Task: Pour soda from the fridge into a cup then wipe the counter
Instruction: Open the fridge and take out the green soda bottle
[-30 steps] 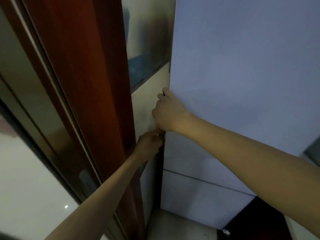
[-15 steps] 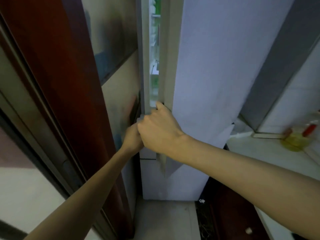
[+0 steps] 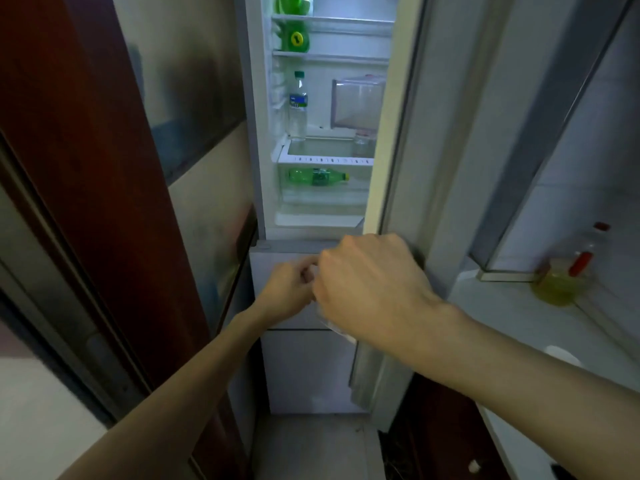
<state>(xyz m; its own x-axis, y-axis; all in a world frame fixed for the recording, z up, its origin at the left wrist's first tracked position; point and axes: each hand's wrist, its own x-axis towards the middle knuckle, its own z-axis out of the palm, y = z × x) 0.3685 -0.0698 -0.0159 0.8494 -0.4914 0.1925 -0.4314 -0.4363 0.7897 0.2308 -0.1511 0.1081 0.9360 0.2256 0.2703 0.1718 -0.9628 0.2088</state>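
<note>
Right hand (image 3: 370,285) curled round fridge door (image 3: 450,133) edge; left hand (image 3: 287,292) grip unclear; fetch step; next I'd reach for the green soda bottle (image 3: 317,176).

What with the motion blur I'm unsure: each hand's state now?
Left hand: curled; cannot be told.
Right hand: curled, seen from behind; cannot be told.

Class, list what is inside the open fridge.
A clear bottle stands upright, a green bottle lies in the drawer below, green items higher. The door hides the right side.
</note>
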